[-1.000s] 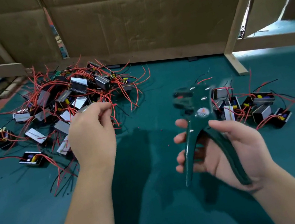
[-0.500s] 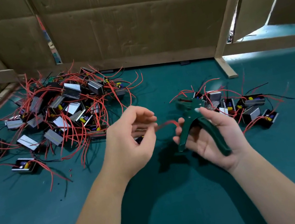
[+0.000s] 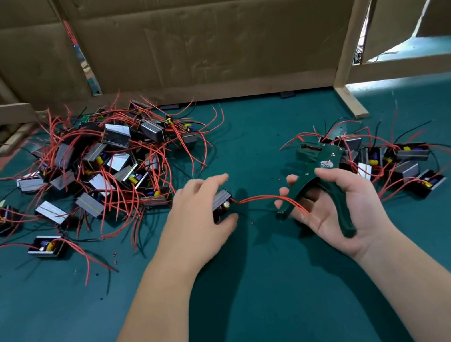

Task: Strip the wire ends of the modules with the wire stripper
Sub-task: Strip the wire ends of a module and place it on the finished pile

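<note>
My left hand (image 3: 197, 221) grips a small black module (image 3: 222, 205) with a ribbed grey top, low over the green table. Its red wires (image 3: 256, 198) run to the right and end across the fingers of my right hand (image 3: 336, 205). That hand holds the dark green wire stripper (image 3: 318, 166) by its handles, jaws pointing up and away, handles spread apart. A big heap of modules with red wires (image 3: 103, 168) lies at the left. A smaller group of modules (image 3: 392, 165) lies at the right, behind the stripper.
The table has a green mat (image 3: 271, 298). A cardboard wall (image 3: 210, 38) on a wooden frame stands behind it, with a wooden post (image 3: 352, 94) at the right back. Single modules (image 3: 48, 247) and tiny red insulation bits (image 3: 115, 254) lie near the heap.
My left hand left the big heap and came to the middle with one module. My right hand with the stripper dropped lower, and the module's wires now reach its fingers.
</note>
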{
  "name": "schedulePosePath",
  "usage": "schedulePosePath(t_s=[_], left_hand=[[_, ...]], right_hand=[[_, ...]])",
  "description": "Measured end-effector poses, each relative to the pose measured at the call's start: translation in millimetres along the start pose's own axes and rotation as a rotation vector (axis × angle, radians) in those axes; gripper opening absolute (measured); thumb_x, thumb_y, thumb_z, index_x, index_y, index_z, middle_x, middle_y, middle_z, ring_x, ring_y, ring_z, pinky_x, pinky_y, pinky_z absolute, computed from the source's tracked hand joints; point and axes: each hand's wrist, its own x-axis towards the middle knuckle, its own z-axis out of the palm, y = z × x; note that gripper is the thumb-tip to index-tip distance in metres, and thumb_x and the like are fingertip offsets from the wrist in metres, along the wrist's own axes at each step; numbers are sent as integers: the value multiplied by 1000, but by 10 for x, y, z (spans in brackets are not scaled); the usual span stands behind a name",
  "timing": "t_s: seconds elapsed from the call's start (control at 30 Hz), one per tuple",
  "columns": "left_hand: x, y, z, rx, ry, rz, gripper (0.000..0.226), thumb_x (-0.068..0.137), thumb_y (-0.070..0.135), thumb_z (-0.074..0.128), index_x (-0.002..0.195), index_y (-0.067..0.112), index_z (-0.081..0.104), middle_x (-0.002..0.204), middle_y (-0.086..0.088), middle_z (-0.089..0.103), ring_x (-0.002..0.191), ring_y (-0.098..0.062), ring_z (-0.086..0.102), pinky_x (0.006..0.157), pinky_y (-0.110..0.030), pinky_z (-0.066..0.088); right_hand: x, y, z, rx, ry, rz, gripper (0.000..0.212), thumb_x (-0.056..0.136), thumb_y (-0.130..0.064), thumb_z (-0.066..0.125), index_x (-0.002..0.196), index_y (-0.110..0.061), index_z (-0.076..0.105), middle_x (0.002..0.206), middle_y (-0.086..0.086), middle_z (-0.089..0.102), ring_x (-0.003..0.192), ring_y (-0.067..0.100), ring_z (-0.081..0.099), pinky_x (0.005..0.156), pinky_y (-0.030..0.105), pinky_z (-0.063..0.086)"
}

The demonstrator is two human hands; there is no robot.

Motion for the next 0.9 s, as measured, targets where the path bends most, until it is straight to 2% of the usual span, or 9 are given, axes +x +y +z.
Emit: schedulePosePath(t_s=[0.07,0.13,0.2,0.3,0.37,0.53,0.7,0.8,0.9], left_hand=[[18,-37,-32,6,44,-41,41,83,28,67,121,37,57,109,9,60,107,-12,53,90,-31,44],[35,-12,-64,-98,150,-89,16,83,24,67,96,34,65,89,15,65,84,2,59,75,-19,47],[64,52,-86,-409,233,-222,12,82,19,70,86,29,64,82,13,67,69,4,60,61,-7,42],[94,145,-184,-1085,168,-439,8,89,12,63,90,19,59,88,-1,74,68,-8,69,58,-17,47],[88,176,-231,-1311,81,-476,6,93,15,58,90,20,57,92,-2,75,75,-12,71,65,-22,48],[82,220,-171,-1276,42,-456,7,97,19,52,94,25,56,97,-1,75,69,-10,67,66,-25,42],[90,273,-126,-1413,85,-482,18,96,2,44,85,15,49,89,-8,72,70,-16,70,64,-23,46],[101,277,-120,-1485,47,-505,16,95,2,41,88,9,53,89,-11,74,77,-20,73,61,-22,55],[101,271,-92,-1444,7,-504,17,95,6,45,88,7,59,91,-9,74,79,-19,70,65,-24,54]], right_hand=[[-19,-13,12,8,-13,-19,19,90,-13,45,89,2,56,82,18,65,71,35,67,67,49,58],[-38,-18,20,28,-43,-28,16,83,-11,49,94,0,52,83,18,65,70,36,66,65,48,57],[-55,-8,20,24,-70,-22,27,74,-13,53,98,0,52,86,19,66,71,36,66,65,47,56],[-86,17,21,-7,-107,3,36,72,-16,53,103,1,56,92,18,67,74,35,66,69,47,57],[-106,31,25,-10,-135,27,38,72,-16,53,106,1,57,94,18,67,75,35,66,69,47,57],[-150,93,87,-43,-191,119,41,72,-18,52,108,0,57,92,18,66,72,35,66,67,46,57],[-173,149,128,-66,-238,202,40,71,-18,53,106,-1,58,94,19,66,72,35,65,67,48,57],[-193,172,148,-68,-271,250,46,63,-17,64,106,-2,61,109,23,62,72,36,65,70,49,57],[-230,182,162,-41,-367,312,55,55,-16,80,106,0,66,117,26,59,74,38,65,71,50,56]])
